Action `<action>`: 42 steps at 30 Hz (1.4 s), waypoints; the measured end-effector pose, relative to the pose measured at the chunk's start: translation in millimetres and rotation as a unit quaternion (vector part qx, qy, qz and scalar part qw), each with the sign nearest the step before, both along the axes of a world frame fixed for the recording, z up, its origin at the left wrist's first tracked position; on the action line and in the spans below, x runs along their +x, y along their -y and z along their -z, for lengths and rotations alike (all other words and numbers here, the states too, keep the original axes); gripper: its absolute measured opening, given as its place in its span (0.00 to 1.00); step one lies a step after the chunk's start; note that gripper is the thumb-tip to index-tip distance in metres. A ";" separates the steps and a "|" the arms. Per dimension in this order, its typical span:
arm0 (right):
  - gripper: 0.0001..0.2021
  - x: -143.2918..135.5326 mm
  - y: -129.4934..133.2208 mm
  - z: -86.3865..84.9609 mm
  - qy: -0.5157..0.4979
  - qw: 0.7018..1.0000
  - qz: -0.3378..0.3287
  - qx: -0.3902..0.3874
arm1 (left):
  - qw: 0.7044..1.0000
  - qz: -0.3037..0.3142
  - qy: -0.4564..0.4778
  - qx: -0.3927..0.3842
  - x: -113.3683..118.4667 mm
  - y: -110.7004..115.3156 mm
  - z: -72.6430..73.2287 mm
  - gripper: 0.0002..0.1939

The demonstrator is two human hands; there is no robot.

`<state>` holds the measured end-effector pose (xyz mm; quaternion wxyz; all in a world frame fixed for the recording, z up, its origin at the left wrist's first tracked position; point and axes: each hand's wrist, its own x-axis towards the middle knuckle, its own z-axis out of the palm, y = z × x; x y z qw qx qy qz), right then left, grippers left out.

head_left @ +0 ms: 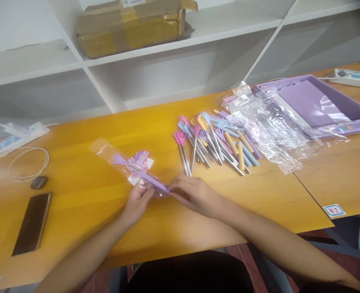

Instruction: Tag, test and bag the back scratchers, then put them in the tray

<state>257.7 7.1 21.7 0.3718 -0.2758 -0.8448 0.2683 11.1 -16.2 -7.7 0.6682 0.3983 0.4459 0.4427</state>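
Note:
A purple back scratcher [151,180] with a hand-shaped head lies inside a clear plastic bag [99,147], slanting across the table in front of me. My left hand [137,200] pinches the bag near its lower right part. At the handle's end, the fingers of my right hand [195,193] are closed on the purple tip. Under the bag sits a small pile of pink and purple cards [143,156], partly covered. To the right is a heap of back scratchers [209,140] with pink, blue, yellow and purple heads and metal rods, mixed with loose coloured handles [241,156].
Clear plastic bags [268,122] spill over a purple tray [316,132] at right. A phone [31,224], a dark earbud-like case [38,182], and a power strip [18,138] with a cable lie left. White shelves behind hold a cardboard box [131,30].

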 end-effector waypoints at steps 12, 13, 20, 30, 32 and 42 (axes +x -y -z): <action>0.05 -0.2 5.7 -6.8 -0.013 0.999 -0.007 -0.029 | 0.970 0.204 -0.112 0.064 7.3 15.8 -11.6 0.15; 0.05 -0.5 5.9 -8.4 -0.024 0.999 -0.014 -0.046 | 0.970 0.211 -0.105 0.060 7.4 15.4 -12.2 0.16; 0.05 -4.9 8.5 -3.6 -0.059 0.988 -0.083 -0.116 | 0.956 0.248 -0.125 0.095 4.9 12.4 -16.9 0.14; 0.04 -8.8 11.2 5.2 -0.041 0.990 -0.100 -0.090 | 0.958 0.268 -0.081 0.062 -2.0 9.1 -19.3 0.16; 0.04 -9.1 12.2 6.3 -0.028 0.991 -0.097 -0.082 | 0.960 0.255 -0.096 0.059 -4.1 7.2 -18.1 0.18; 0.14 -2.2 10.5 -8.0 0.044 0.994 -0.091 -0.027 | 0.970 0.238 -0.028 -0.049 -5.7 -2.5 -8.7 0.22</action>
